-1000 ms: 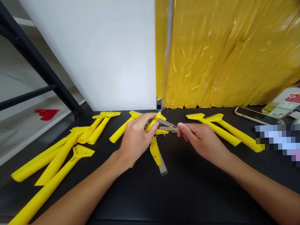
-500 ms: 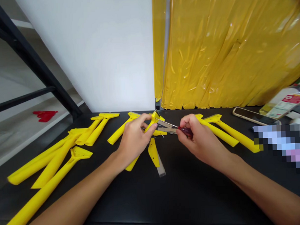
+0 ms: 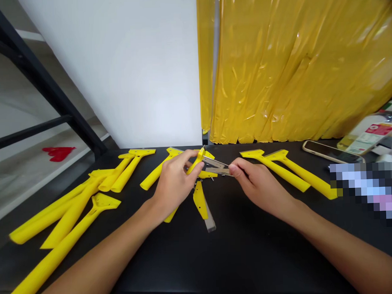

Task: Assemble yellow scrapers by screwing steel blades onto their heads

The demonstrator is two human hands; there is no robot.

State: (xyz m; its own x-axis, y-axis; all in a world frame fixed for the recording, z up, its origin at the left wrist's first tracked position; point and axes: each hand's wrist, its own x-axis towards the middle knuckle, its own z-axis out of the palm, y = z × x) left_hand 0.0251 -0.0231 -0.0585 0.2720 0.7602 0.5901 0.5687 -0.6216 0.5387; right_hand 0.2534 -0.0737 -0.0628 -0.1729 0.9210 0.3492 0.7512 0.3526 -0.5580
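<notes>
Near the middle of the black table, my left hand (image 3: 174, 177) pinches a yellow scraper (image 3: 200, 155) by its head, which is tilted up edge-on. A yellow handle end (image 3: 171, 214) shows below that wrist. My right hand (image 3: 261, 179) is closed around a screwdriver (image 3: 219, 160); its thin shaft points left to the scraper head, and its handle is hidden in the fist. Under and between the hands lie grey metal blades (image 3: 218, 170). Closer to me, a loose yellow plate (image 3: 201, 200) rests on another blade (image 3: 210, 223). Small screws lie near them.
Several yellow scrapers (image 3: 69, 211) lie on the left, and two more scrapers (image 3: 285, 171) on the right. A phone (image 3: 333, 152) and a labelled bottle (image 3: 369, 134) stand at the back right. Behind are a white panel (image 3: 132, 72) and yellow plastic sheeting (image 3: 277, 67).
My right hand has turned and closed further over the screwdriver handle, which was partly visible before. The scraper head in my left hand has tilted slightly more edge-on.
</notes>
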